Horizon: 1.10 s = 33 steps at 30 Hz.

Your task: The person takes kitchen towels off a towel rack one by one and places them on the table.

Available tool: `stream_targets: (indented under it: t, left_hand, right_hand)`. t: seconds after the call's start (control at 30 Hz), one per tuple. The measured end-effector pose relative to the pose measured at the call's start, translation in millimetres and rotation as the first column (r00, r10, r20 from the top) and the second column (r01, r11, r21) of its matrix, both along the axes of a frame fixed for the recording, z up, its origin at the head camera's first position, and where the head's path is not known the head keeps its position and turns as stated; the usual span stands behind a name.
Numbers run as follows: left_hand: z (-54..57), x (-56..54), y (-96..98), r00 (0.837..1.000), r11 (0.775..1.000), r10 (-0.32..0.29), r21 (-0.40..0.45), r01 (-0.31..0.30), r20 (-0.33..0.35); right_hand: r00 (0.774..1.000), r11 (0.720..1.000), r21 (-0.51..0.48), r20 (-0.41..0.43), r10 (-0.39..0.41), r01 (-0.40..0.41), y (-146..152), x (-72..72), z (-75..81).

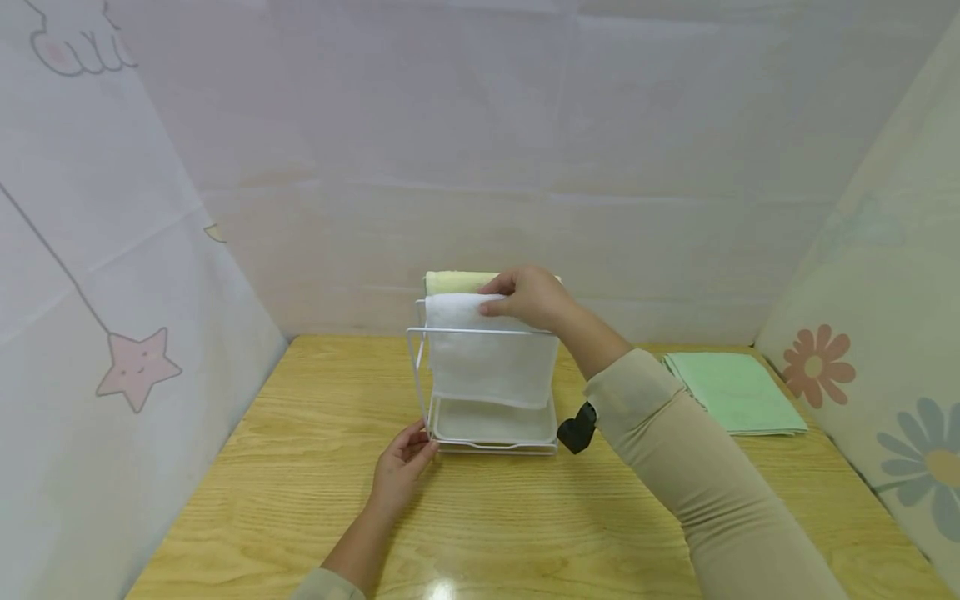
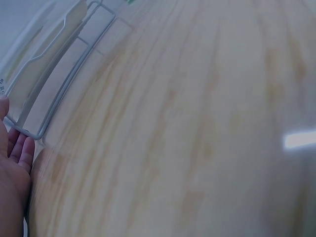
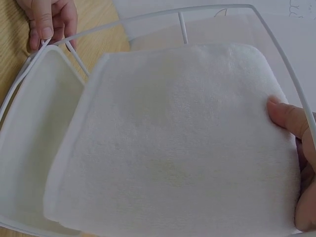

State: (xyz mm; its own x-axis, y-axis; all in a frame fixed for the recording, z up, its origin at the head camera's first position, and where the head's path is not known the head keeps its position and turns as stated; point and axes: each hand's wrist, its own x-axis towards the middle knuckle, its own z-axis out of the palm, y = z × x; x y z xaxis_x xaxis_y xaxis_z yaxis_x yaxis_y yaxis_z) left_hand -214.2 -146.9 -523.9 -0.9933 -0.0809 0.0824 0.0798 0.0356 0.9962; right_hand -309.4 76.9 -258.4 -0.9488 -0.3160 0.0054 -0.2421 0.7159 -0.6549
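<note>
A white wire rack [image 1: 417,375] with a shallow white tray [image 1: 495,423] at its base stands on the wooden table. My left hand [image 1: 401,467] grips the rack's lower front left corner, thumb on the wire, as the right wrist view shows. Up at the top, my right hand [image 1: 531,296] pinches the upper edge of a folded white towel [image 3: 173,138] between thumb and fingers. The towel hangs behind the front top wire, its lower edge above the tray. Behind it a yellow towel [image 1: 456,282] hangs at the rack's back, mostly hidden.
To the right, a folded green towel [image 1: 735,392] lies flat on the table [image 1: 300,500]. A black heart-shaped piece [image 1: 577,428] shows by the right sleeve cuff. Printed cloth walls [image 1: 480,167] close off the back and both sides.
</note>
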Motion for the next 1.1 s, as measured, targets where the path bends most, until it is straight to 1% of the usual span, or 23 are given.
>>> stream_targets:
  t: [0.13, 0.33, 0.53, 0.67, 0.83, 0.97, 1.1]
  left_hand:
    - [-0.1, 0.2, -0.1, 1.000, 1.000, -0.005, -0.007, 0.005, 0.018]
    - [0.7, 2.2, 0.4, 1.000, 1.000, -0.013, -0.017, 0.013, 0.023]
    - [-0.1, 1.5, 0.5, 1.000, 1.000, -0.004, -0.007, 0.004, -0.013]
    - [-3.9, 0.2, 0.8, 0.999, 1.000, -0.002, -0.014, 0.001, -0.043]
    - [-7.9, -2.4, -0.2, 0.999, 1.000, 0.000, -0.008, 0.000, -0.044]
    - [-8.1, -3.5, -0.9, 1.000, 1.000, -0.005, -0.002, 0.005, -0.028]
    - [-7.8, -4.0, -0.8, 1.000, 1.000, -0.007, -0.004, 0.007, -0.027]
  right_hand:
    - [1.000, 1.000, -0.014, -0.008, 0.007, -0.007, 1.0, 1.1, 0.0]
    - [0.999, 0.998, -0.056, -0.033, 0.028, -0.030, 3.0, 2.3, -1.6]
    - [0.998, 0.993, -0.115, -0.054, 0.021, -0.027, 4.1, 2.4, -3.3]
    - [0.998, 0.990, -0.137, -0.057, 0.000, -0.008, 5.8, 1.6, -2.4]
    - [0.998, 0.987, -0.163, -0.063, -0.010, -0.001, 8.7, 2.9, 6.7]
    - [0.997, 0.986, -0.169, -0.081, -0.011, -0.003, 11.6, 5.2, 19.5]
    - [0.993, 0.983, -0.184, -0.115, -0.017, -0.005, 14.4, 6.9, 34.2]
